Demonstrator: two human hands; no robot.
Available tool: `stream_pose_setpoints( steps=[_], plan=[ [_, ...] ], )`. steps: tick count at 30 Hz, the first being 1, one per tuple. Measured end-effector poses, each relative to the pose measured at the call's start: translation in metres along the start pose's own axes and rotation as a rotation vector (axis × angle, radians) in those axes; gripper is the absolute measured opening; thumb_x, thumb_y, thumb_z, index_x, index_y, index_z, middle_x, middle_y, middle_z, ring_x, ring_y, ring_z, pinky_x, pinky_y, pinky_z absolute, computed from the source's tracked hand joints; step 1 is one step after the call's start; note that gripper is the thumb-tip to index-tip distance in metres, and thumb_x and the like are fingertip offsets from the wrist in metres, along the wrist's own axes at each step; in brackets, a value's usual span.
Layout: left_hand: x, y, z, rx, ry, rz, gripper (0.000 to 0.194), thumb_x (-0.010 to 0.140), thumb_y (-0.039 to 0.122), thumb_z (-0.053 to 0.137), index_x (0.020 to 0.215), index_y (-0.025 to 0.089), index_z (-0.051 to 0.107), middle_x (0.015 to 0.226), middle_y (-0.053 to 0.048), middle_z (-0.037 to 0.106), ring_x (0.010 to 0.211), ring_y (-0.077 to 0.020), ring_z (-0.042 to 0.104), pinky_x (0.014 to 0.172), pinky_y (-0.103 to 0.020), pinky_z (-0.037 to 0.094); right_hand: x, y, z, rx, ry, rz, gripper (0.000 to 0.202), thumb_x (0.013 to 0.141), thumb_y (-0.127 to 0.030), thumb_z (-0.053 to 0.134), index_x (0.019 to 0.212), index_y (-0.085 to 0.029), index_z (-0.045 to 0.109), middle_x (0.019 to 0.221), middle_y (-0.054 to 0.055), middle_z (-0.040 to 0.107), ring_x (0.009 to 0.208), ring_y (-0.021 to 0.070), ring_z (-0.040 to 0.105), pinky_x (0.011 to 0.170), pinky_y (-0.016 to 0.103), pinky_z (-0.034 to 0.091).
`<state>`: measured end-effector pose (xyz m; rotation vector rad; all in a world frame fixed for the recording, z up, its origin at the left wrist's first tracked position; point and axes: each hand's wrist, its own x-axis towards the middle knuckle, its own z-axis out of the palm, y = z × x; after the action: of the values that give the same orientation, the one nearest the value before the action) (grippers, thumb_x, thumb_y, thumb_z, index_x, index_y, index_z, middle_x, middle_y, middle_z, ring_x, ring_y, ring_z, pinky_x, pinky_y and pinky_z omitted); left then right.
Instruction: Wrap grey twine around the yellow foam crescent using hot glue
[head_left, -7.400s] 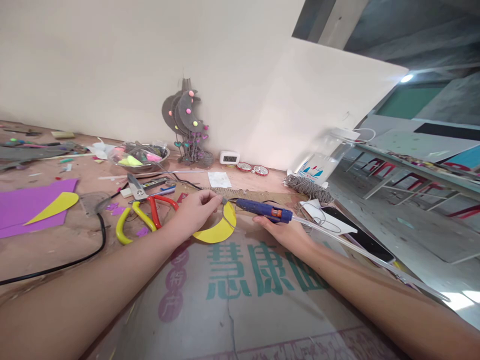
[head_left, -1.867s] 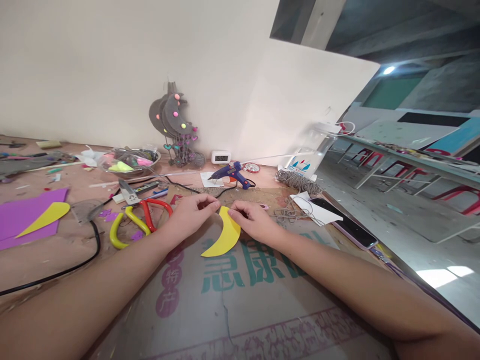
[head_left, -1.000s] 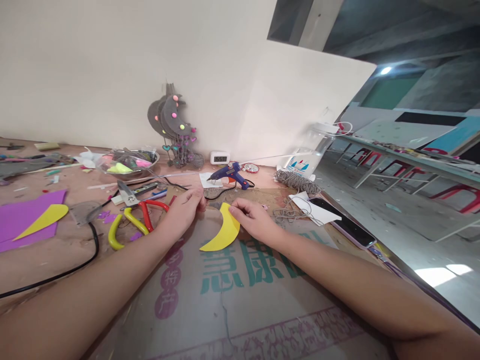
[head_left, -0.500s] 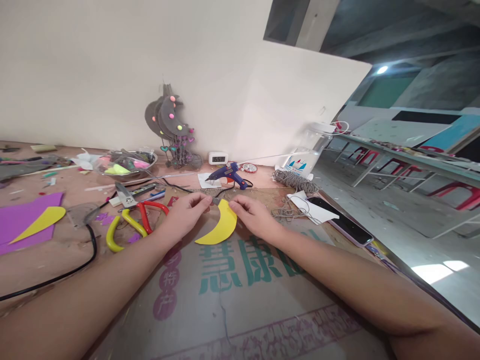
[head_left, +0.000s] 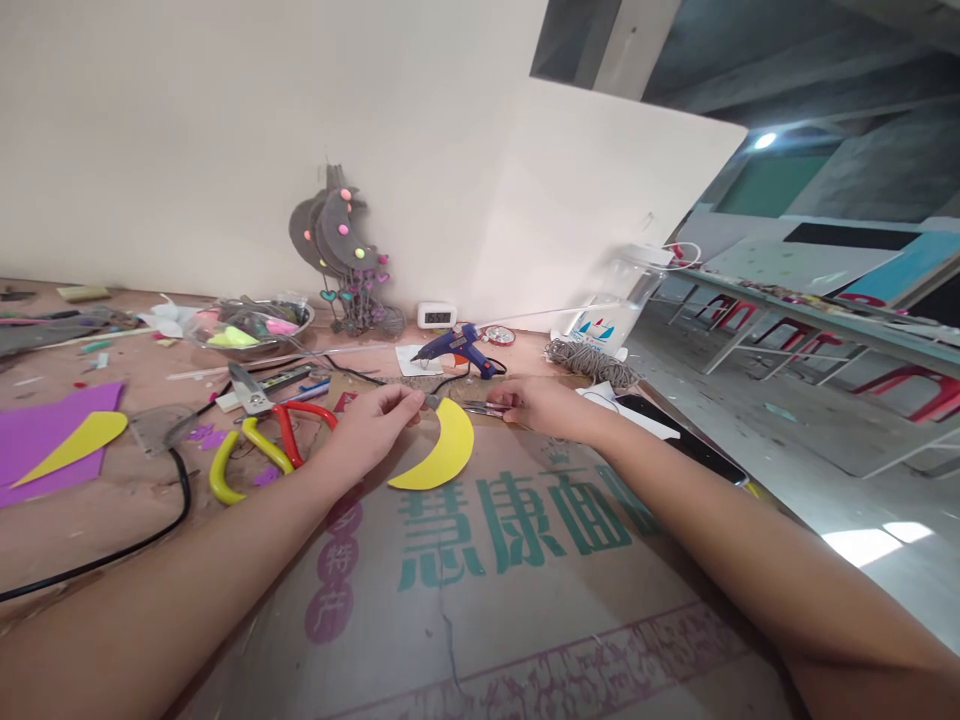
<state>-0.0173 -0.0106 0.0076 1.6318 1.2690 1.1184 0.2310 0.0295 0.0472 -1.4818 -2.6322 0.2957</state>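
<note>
A yellow crescent (head_left: 448, 452), cut from a thin sheet, lies above the printed cardboard with its upper tip near my left hand. Thumb and forefinger of my left hand (head_left: 382, 425) are pinched at a short grey piece, apparently yarn, at that tip; the fingers partly hide it. To the right, my right hand (head_left: 536, 408) is closed around a slim metal tool (head_left: 484, 408). The tool's narrow end points left at the crescent; whether it is tweezers or small scissors is unclear.
Behind the hands lie a blue glue gun (head_left: 459, 348), a small digital clock (head_left: 436, 315) and grey yarn (head_left: 589, 362). Scissors (head_left: 289, 420), yellow-handled pliers (head_left: 244, 460) and purple sheet (head_left: 56, 435) are left. A phone (head_left: 690, 445) lies right, near the table edge.
My right hand has let go of the crescent's edge and moved right and slightly back; a slim metal tool now shows in it. My left hand and the crescent have hardly moved.
</note>
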Motion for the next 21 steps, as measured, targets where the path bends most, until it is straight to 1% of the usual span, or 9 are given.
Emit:
stream_pose_setpoints(
  steps=[3,6,8,11,14,15,17,19,21],
  plan=[
    [0.000,0.001,0.000,0.009,0.002,-0.002,0.037,0.077,0.051,0.048,0.072,0.017,0.058,0.064,0.001,0.054,0.062,-0.0132,0.048,0.056,-0.023,0.034,-0.002,-0.004,0.000,0.069,0.002,0.010,0.024,0.070,-0.012,0.055,0.092,-0.021,0.062,0.081,0.000,0.064,0.066,0.0130,0.055,0.055,0.020,0.035],
    [0.000,0.003,-0.001,0.016,0.003,-0.003,0.035,0.076,0.051,0.048,0.071,0.017,0.058,0.064,0.001,0.055,0.062,-0.0129,0.049,0.056,-0.022,0.034,0.000,-0.003,0.000,0.066,0.022,0.039,0.017,0.075,-0.018,0.054,0.090,-0.019,0.062,0.088,0.003,0.066,0.070,0.0140,0.056,0.057,0.021,0.037],
    [0.000,0.003,-0.001,0.021,-0.007,-0.008,0.035,0.077,0.050,0.047,0.072,0.017,0.058,0.065,0.002,0.055,0.063,-0.0129,0.050,0.057,-0.022,0.035,0.001,0.001,-0.001,0.007,0.044,0.067,0.015,0.079,-0.022,0.050,0.087,-0.019,0.063,0.086,0.005,0.066,0.069,0.0150,0.056,0.058,0.022,0.037],
    [0.000,0.003,-0.001,0.033,-0.019,-0.019,0.035,0.079,0.050,0.046,0.072,0.018,0.057,0.067,0.001,0.056,0.065,-0.0133,0.050,0.059,-0.022,0.035,0.003,0.009,-0.007,-0.177,0.181,0.108,0.019,0.080,-0.019,0.048,0.092,-0.016,0.062,0.080,0.009,0.066,0.072,0.0194,0.056,0.062,0.026,0.038],
    [0.000,0.003,-0.001,0.039,-0.016,-0.024,0.035,0.079,0.050,0.046,0.072,0.018,0.056,0.067,0.001,0.056,0.065,-0.0134,0.050,0.059,-0.022,0.035,0.003,0.009,-0.014,-0.298,0.390,0.053,0.028,0.081,-0.012,0.043,0.102,-0.011,0.060,0.085,0.013,0.065,0.085,0.0245,0.056,0.074,0.032,0.038],
    [0.000,0.002,0.000,0.038,-0.013,-0.021,0.034,0.079,0.050,0.046,0.072,0.018,0.056,0.067,0.001,0.056,0.064,-0.0133,0.050,0.058,-0.022,0.036,0.002,0.006,-0.016,-0.265,0.440,0.025,0.030,0.083,-0.012,0.040,0.106,-0.011,0.058,0.090,0.014,0.064,0.088,0.0245,0.055,0.076,0.032,0.038],
    [0.000,0.002,0.000,0.037,-0.010,-0.006,0.034,0.079,0.049,0.046,0.071,0.018,0.056,0.066,0.001,0.056,0.063,-0.0130,0.050,0.059,-0.022,0.036,0.000,-0.006,-0.016,-0.110,0.482,-0.022,0.032,0.087,-0.017,0.035,0.112,-0.013,0.055,0.099,0.012,0.063,0.090,0.0225,0.056,0.078,0.032,0.040],
    [0.000,0.002,0.000,0.042,-0.005,0.010,0.034,0.079,0.049,0.045,0.070,0.017,0.056,0.065,0.002,0.056,0.062,-0.0131,0.049,0.059,-0.023,0.036,-0.003,-0.022,-0.011,0.045,0.475,-0.055,0.032,0.090,-0.026,0.035,0.113,-0.015,0.054,0.101,0.009,0.063,0.089,0.0208,0.057,0.077,0.031,0.042],
    [0.000,0.002,0.000,0.052,0.000,0.018,0.034,0.079,0.048,0.045,0.068,0.017,0.056,0.063,0.001,0.056,0.062,-0.0136,0.050,0.059,-0.023,0.036,-0.007,-0.038,-0.001,0.093,0.475,-0.095,0.031,0.090,-0.029,0.038,0.113,-0.016,0.054,0.103,0.009,0.063,0.091,0.0211,0.057,0.078,0.032,0.043]
  ],
)
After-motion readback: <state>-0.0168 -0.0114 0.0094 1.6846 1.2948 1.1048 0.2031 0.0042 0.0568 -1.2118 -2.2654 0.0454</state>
